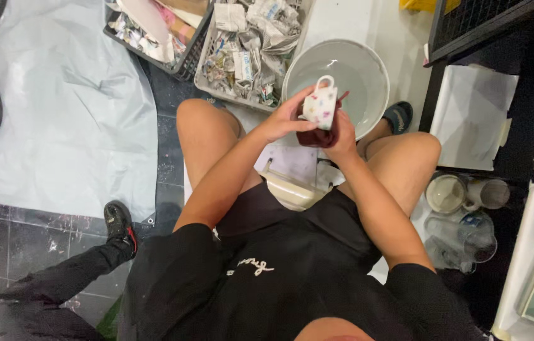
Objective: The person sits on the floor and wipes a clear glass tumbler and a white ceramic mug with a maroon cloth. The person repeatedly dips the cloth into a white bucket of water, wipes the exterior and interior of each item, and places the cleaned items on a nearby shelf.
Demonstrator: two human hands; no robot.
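A small white mug [319, 105] with coloured dots and a white handle is held upright over my knees. My left hand [284, 118] grips its left side. My right hand [341, 136] is under and behind the mug, closed around a dark red cloth [319, 136] pressed against the mug's lower part. Just beyond the hands sits a round pale basin [368, 76] with water in it. I am seated, with both bare knees spread to either side of the hands.
Two baskets of crumpled paper wrappings [248, 44] stand beyond the basin. A grey tarp [59, 113] covers the floor at left. Glass cups and jars [462, 215] stand at my right beside black shelving [532, 95]. Another person's black-clad leg and shoe [118, 224] are at lower left.
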